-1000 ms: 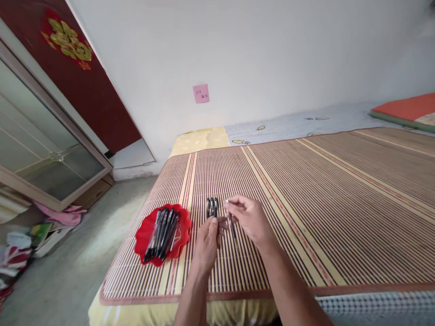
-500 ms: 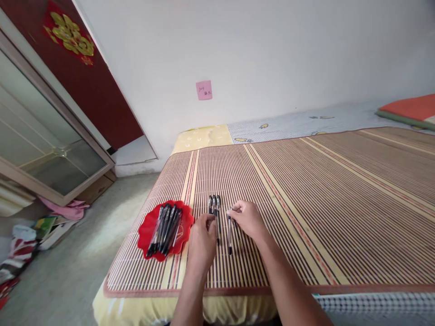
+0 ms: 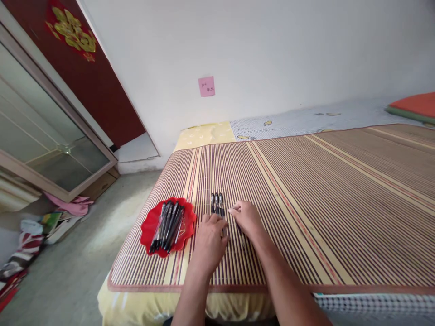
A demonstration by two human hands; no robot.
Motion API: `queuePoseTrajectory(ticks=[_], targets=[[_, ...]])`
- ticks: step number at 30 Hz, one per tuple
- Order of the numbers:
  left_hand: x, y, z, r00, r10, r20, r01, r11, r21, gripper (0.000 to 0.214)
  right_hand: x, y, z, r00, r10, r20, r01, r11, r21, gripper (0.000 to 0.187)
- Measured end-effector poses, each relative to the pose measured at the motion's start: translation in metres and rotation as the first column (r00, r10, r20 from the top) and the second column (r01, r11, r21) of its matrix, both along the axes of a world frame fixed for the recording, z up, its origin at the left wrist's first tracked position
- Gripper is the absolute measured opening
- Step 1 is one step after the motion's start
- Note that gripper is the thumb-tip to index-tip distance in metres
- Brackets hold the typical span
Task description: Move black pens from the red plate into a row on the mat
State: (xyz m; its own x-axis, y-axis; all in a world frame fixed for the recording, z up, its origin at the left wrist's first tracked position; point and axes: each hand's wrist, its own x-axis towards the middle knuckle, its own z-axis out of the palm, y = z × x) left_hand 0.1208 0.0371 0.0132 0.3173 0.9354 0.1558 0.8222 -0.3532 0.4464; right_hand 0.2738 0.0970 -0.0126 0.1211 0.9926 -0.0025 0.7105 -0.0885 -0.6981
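Three black pens [image 3: 216,202] lie side by side on the striped bamboo mat [image 3: 306,190]. My left hand [image 3: 210,240] rests palm down on the mat, fingers stretched over the near ends of those pens. Just to the right, my right hand [image 3: 246,217] is down on the mat with its fingers curled in a pinch. The black pen it carried is mostly hidden under it. Left of both hands, a red scalloped plate [image 3: 147,228] holds several more black pens [image 3: 168,222].
The mat covers a bed with a yellow sheet [image 3: 204,135]; its near edge is just below my wrists. A pink note [image 3: 206,86] is stuck to the white wall. Floor clutter [image 3: 37,231] and a glass-fronted cabinet [image 3: 44,149] are at the left, an orange cushion [image 3: 414,105] at the far right.
My right hand has come down from holding a pen upright to lie on the mat beside the row. The left hand has spread flat over the pens' near ends.
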Motion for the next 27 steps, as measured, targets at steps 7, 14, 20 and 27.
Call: queuePoseTrajectory(ticks=[7, 14, 20, 27], targets=[[0.001, -0.004, 0.001, 0.992, -0.058, -0.111, 0.053, 0.997, -0.054, 0.022, -0.004, -0.001, 0.003, 0.994, 0.053, 0.093, -0.047, 0.997, -0.065, 0.020], [0.002, -0.004, 0.000, 0.984, -0.064, -0.166, 0.056, 0.997, -0.055, 0.028, -0.001, -0.003, 0.004, 0.984, 0.165, 0.064, -0.160, 0.984, -0.073, 0.015], [0.003, -0.001, -0.004, 0.981, -0.043, -0.188, 0.034, 0.998, -0.048, 0.029, -0.010, 0.000, 0.001, 0.987, 0.155, 0.037, -0.153, 0.986, -0.061, 0.024], [0.002, 0.000, -0.004, 0.983, -0.029, -0.184, 0.023, 0.999, -0.036, 0.030, -0.016, 0.003, -0.004, 0.992, 0.122, -0.024, -0.123, 0.992, -0.025, 0.026]])
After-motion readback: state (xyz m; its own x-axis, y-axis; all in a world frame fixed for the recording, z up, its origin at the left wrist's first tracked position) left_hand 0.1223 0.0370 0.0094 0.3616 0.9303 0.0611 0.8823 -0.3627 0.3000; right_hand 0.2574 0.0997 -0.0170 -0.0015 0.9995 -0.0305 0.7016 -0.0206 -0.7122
